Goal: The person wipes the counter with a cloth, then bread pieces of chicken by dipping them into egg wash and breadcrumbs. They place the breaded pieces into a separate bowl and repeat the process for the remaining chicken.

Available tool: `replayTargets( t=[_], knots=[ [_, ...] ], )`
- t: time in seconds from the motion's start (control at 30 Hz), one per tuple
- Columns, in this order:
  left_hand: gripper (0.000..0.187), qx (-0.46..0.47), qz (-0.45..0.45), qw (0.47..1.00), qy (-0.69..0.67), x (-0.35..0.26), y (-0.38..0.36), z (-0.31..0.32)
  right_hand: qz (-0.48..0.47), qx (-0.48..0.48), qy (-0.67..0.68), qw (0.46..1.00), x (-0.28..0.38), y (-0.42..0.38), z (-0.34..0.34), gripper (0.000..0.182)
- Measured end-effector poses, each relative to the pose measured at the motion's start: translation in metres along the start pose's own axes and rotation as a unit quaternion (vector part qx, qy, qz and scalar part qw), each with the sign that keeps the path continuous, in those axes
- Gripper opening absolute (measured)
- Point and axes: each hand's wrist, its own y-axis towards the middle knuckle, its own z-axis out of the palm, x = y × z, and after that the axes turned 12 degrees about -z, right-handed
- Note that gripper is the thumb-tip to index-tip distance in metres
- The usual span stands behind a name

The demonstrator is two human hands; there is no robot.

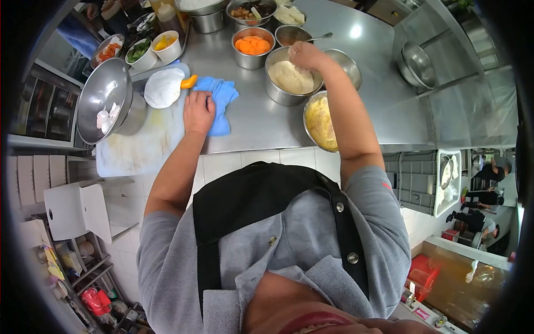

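Note:
My left hand (198, 113) rests palm down beside a crumpled blue cloth (221, 103), at the right edge of the white cutting board (136, 153). Its fingers lie forward and seem to hold nothing. Just ahead is a flat, round white thing (163, 89) with an orange, handle-like piece (189, 82) at its side. My right hand (306, 55) is over the far rim of a metal pot of pale, crumb-like powder (290, 78). Its fingers are closed together; whatever they hold is hidden. Under my right forearm, a bowl of yellow, wet-looking food (320, 122) is partly covered.
A tilted steel bowl (104, 83) with white pieces stands at left. Behind are sliced carrots (253, 44), white tubs of greens (138, 53) and yellow pieces (166, 43), and a pan with a spoon (320, 38). Another metal bowl (346, 67) stands right of the pot.

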Motion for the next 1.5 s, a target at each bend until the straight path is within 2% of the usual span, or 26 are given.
replayTargets(
  t=[0.07,0.13,0.17,0.2,0.23,0.3,0.33,0.43,0.47,0.57,0.6,0.7,0.73,0.77,0.83,0.93,1.03,1.13,1.27,1.37,1.47,1.5],
  knots=[
    [0.014,0.003,0.001,1.000,-0.001,-0.001,0.000,0.000,0.030,0.031,0.157,0.987,0.001,0.002,0.000,0.047],
    [0.014,0.007,0.000,1.000,-0.001,-0.003,0.001,-0.002,0.016,0.020,-0.055,0.998,-0.016,0.016,0.033,0.037],
    [0.013,0.005,0.004,1.000,-0.004,-0.003,0.002,-0.002,0.008,0.012,-0.160,0.987,-0.027,0.024,0.048,0.033],
    [0.013,0.001,0.005,1.000,-0.008,-0.003,0.004,-0.001,-0.020,0.043,-0.161,0.986,-0.040,0.037,0.043,0.030],
    [0.013,0.002,0.003,1.000,-0.010,-0.001,0.001,-0.001,-0.006,0.053,-0.059,0.997,-0.022,0.029,0.034,0.033],
    [0.013,0.004,0.002,1.000,-0.002,-0.001,0.000,-0.002,0.026,0.074,0.145,0.986,0.007,0.013,0.012,0.038],
    [0.013,0.002,0.001,1.000,0.000,-0.003,0.000,-0.001,0.031,0.053,0.186,0.981,0.006,0.014,0.015,0.042],
    [0.013,0.010,-0.004,1.000,0.001,0.000,0.000,0.000,0.051,0.086,-0.079,0.992,-0.009,0.023,0.046,0.036],
    [0.013,-0.004,0.005,1.000,0.002,0.000,0.004,0.001,-0.003,0.031,-0.071,0.997,-0.031,0.035,0.051,0.033],
    [0.012,-0.019,0.015,1.000,0.005,0.001,0.000,0.001,0.020,0.106,0.036,0.994,-0.004,0.015,0.025,0.034],
    [0.012,-0.016,0.011,1.000,0.005,0.000,0.001,0.001,0.028,0.103,0.037,0.994,-0.004,0.011,0.027,0.032],
    [0.013,-0.005,0.008,1.000,0.007,0.001,0.000,0.002,0.067,0.119,-0.065,0.989,-0.014,0.014,0.049,0.032],
    [0.013,-0.006,0.004,1.000,0.008,0.002,0.001,0.003,-0.043,0.044,-0.186,0.981,-0.020,0.015,0.047,0.033],
    [0.014,-0.003,0.002,1.000,0.005,0.004,0.000,0.003,-0.013,0.048,-0.134,0.990,-0.025,0.018,0.047,0.033],
    [0.015,0.002,-0.002,1.000,-0.004,0.001,0.000,0.001,0.048,0.054,-0.030,0.997,0.008,0.002,0.028,0.033],
    [0.014,0.000,0.002,1.000,0.003,-0.002,-0.001,-0.002,0.018,0.046,-0.195,0.980,0.028,-0.011,0.040,0.036],
    [0.014,0.016,-0.009,1.000,0.014,0.000,0.001,0.000,0.018,-0.055,-0.293,0.954,0.007,0.000,0.072,0.041],
    [0.014,0.000,0.001,1.000,-0.004,-0.002,0.000,-0.002,0.044,0.087,-0.272,0.958,0.007,0.002,0.048,0.049],
    [0.014,-0.010,0.010,1.000,-0.006,0.002,0.001,0.001,-0.024,0.013,-0.147,0.989,-0.020,0.010,0.023,0.050],
    [0.014,-0.004,0.003,1.000,0.000,0.001,-0.001,0.001,0.009,0.052,-0.171,0.984,-0.010,0.007,0.019,0.050],
    [0.013,-0.007,0.005,1.000,0.002,0.001,0.002,0.002,-0.031,-0.025,-0.163,0.986,-0.012,0.007,0.017,0.047],
    [0.013,-0.006,0.006,1.000,0.001,0.000,0.002,0.001,-0.017,-0.010,-0.066,0.998,-0.008,0.005,0.015,0.044]
  ],
)
